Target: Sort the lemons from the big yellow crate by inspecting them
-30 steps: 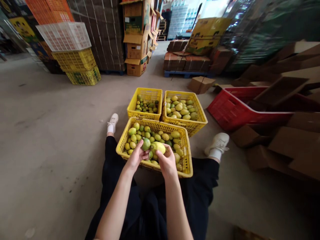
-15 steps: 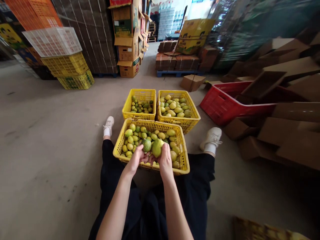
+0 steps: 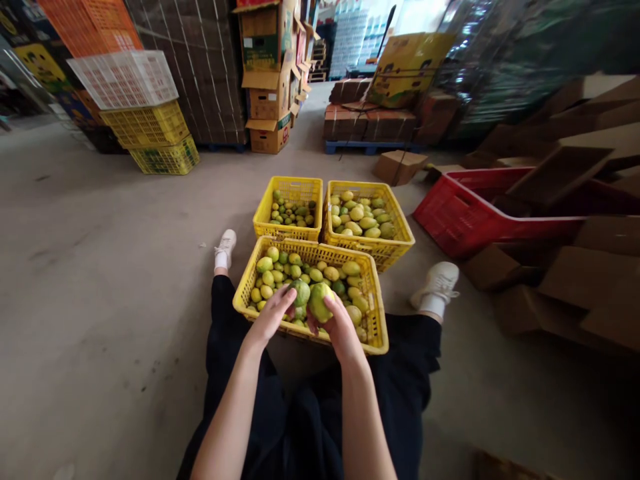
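My left hand [image 3: 273,316] is closed around a round, dark green lemon [image 3: 300,293], thumb on its near side. Beside it, my right hand [image 3: 342,328] grips a larger yellow-green lemon [image 3: 321,303], with the thumb across its upper right. The two fruits are close together, held over the near part of a yellow plastic crate [image 3: 379,313]. Many green and yellow lemons [image 3: 267,277] lie loose inside this crate, which stands between my legs. My hands and the held fruit hide some of its contents.
Behind stand two more yellow crates: the left one [image 3: 257,218] holds smaller green fruit, the right one [image 3: 400,249] larger yellowish fruit. A red crate [image 3: 450,212] and cardboard boxes [image 3: 590,280] crowd the right. Stacked crates [image 3: 150,125] rise at the far left.
The view has swung slightly left. My hands have drawn apart at the fingers, each still with its lemon; the right hand has turned further over its fruit.
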`<act>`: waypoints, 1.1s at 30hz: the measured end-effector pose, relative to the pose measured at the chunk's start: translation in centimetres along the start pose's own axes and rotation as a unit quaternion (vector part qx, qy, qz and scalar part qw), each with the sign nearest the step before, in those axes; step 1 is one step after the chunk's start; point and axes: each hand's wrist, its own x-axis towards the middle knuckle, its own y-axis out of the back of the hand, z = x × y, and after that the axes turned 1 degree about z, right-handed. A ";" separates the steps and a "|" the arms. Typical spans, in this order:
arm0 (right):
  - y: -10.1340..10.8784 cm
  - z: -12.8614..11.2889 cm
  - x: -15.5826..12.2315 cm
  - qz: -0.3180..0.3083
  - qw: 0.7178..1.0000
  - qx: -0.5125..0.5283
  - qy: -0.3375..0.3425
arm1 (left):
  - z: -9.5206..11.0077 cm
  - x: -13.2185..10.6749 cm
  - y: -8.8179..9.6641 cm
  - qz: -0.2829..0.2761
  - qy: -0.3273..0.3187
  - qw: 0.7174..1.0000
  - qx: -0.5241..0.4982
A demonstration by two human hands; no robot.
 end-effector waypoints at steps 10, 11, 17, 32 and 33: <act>-0.6 0.0 0.2 0.092 0.984 -0.078 0.132 | 0.1 0.1 0.2 0.070 -0.082 0.990 0.092; -0.7 0.1 0.2 0.102 0.979 -0.089 0.153 | -0.1 0.1 0.2 0.089 -0.102 0.985 0.104; -0.7 1.0 0.4 0.135 0.959 -0.124 0.214 | -0.5 0.1 -0.1 0.112 -0.162 0.972 0.126; 0.0 -0.3 0.0 0.099 0.969 -0.141 0.177 | -0.5 0.3 -0.1 0.099 -0.136 0.984 0.056; 0.2 -0.5 0.0 0.084 0.977 -0.122 0.155 | -0.5 0.4 -0.1 0.098 -0.118 0.988 0.036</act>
